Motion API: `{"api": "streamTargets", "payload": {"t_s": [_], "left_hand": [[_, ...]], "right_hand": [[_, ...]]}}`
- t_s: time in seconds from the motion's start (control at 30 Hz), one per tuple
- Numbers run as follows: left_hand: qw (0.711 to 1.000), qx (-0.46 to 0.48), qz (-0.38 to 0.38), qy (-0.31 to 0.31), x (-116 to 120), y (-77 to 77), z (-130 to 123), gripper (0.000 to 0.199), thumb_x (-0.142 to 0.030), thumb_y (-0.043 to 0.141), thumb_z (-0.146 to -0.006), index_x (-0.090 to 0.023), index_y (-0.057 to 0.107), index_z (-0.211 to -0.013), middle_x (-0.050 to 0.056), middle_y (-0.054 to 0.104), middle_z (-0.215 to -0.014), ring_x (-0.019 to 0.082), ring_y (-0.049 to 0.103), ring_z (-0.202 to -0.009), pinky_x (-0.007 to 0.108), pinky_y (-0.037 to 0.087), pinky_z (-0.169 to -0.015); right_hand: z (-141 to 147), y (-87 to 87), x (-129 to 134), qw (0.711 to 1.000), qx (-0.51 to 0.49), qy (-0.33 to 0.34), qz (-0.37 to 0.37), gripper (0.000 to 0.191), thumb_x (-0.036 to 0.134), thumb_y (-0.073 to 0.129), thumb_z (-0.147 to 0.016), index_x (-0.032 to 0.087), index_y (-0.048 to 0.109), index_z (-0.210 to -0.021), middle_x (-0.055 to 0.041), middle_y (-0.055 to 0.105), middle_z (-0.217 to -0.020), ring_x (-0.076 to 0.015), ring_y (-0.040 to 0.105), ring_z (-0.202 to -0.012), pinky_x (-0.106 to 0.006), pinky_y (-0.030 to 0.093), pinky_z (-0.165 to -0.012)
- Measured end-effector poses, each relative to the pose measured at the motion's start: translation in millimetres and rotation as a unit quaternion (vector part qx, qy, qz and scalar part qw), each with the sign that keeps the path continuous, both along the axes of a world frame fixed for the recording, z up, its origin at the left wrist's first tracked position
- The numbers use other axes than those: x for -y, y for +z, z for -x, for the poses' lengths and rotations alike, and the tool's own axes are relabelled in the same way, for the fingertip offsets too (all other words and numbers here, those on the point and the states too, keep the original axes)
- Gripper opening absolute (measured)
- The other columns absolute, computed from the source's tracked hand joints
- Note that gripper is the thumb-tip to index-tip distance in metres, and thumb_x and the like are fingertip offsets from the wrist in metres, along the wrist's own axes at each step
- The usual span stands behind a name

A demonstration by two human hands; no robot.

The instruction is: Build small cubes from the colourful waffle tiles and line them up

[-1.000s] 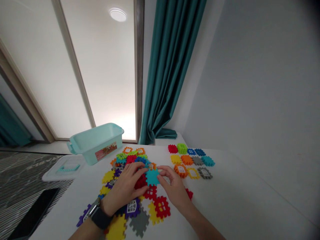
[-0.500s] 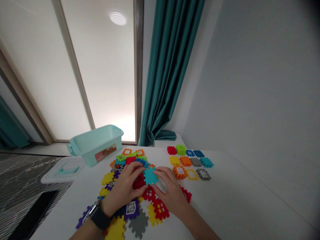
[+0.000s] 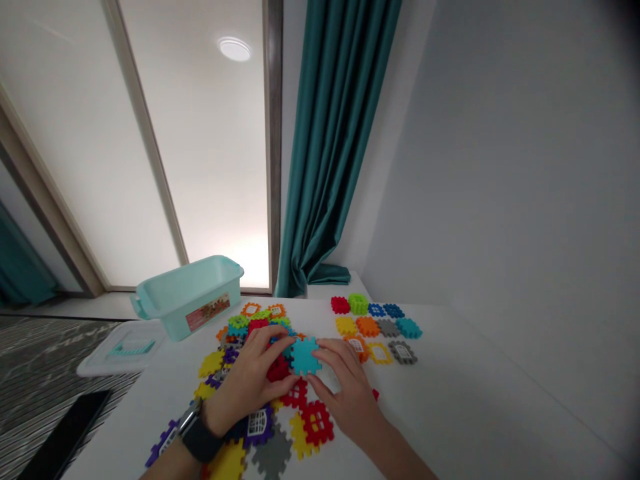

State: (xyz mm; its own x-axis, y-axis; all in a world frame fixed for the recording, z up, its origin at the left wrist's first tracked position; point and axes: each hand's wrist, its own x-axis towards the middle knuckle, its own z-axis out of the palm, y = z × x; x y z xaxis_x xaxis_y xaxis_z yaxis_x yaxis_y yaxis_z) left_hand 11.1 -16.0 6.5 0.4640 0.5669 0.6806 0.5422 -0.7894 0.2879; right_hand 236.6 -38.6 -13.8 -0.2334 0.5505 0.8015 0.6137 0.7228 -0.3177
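A cyan plastic waffle block [image 3: 305,356] stands at the middle of the table, pinched between my left hand [image 3: 249,377] and my right hand [image 3: 347,393]. Under my left palm lies a heap of multicoloured waffle blocks [image 3: 250,340], including a red one [image 3: 278,369]. A red block [image 3: 317,423] and a purple block [image 3: 258,427] lie close below my hands. Part of the heap is hidden by my left hand. A black smartwatch [image 3: 199,439] sits on my left wrist.
Neat rows of sorted waffle blocks [image 3: 375,330] lie to the right on the white table [image 3: 450,400]. Behind the heap stands a mint plastic bin [image 3: 187,300]. Its clear lid [image 3: 123,350] lies at the table's left edge, above a black phone [image 3: 65,433].
My hands have closed in on the cyan block, which has turned slightly. The whole scene sits a little lower and further left in view, as my head has shifted.
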Motion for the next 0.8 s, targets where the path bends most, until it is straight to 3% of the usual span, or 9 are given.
{"api": "streamTargets", "payload": {"t_s": [0.33,0.67,0.8], "left_hand": [[0.999,-0.037,0.004,-0.038,-3.1,9.5,-38.5,0.048,-0.025,0.073,-0.084,-0.023,0.056,-0.129,0.012,0.060,-0.123,0.029,0.059,-0.110,0.044,0.052,-0.095],[0.995,-0.062,0.006,-0.078,-9.7,7.9,-109.0,0.055,-0.021,0.077,-0.077,-0.022,0.055,-0.128,0.011,0.060,-0.121,0.030,0.059,-0.107,0.044,0.052,-0.091],[0.994,-0.067,0.007,-0.083,-11.4,2.7,-133.6,0.052,-0.025,0.075,-0.081,-0.023,0.055,-0.129,0.011,0.059,-0.122,0.030,0.059,-0.107,0.045,0.052,-0.092]], "right_hand": [[-30.2,-2.2,17.5,0.997,-0.008,-0.070,-0.007,0.029,0.022,0.065,-0.091,0.027,0.062,-0.120,-0.0110,0.063,-0.122,-0.0285,0.061,-0.115,-0.050,0.053,-0.100],[-83.9,-13.3,33.3,0.988,-0.014,-0.153,-0.007,0.030,0.020,0.063,-0.092,0.027,0.063,-0.121,-0.0125,0.060,-0.118,-0.0291,0.061,-0.111,-0.050,0.057,-0.094],[-101.6,-20.6,37.9,0.983,-0.020,-0.180,0.006,0.030,0.020,0.061,-0.092,0.027,0.063,-0.121,-0.0118,0.060,-0.114,-0.0280,0.063,-0.106,-0.049,0.058,-0.091]]}}
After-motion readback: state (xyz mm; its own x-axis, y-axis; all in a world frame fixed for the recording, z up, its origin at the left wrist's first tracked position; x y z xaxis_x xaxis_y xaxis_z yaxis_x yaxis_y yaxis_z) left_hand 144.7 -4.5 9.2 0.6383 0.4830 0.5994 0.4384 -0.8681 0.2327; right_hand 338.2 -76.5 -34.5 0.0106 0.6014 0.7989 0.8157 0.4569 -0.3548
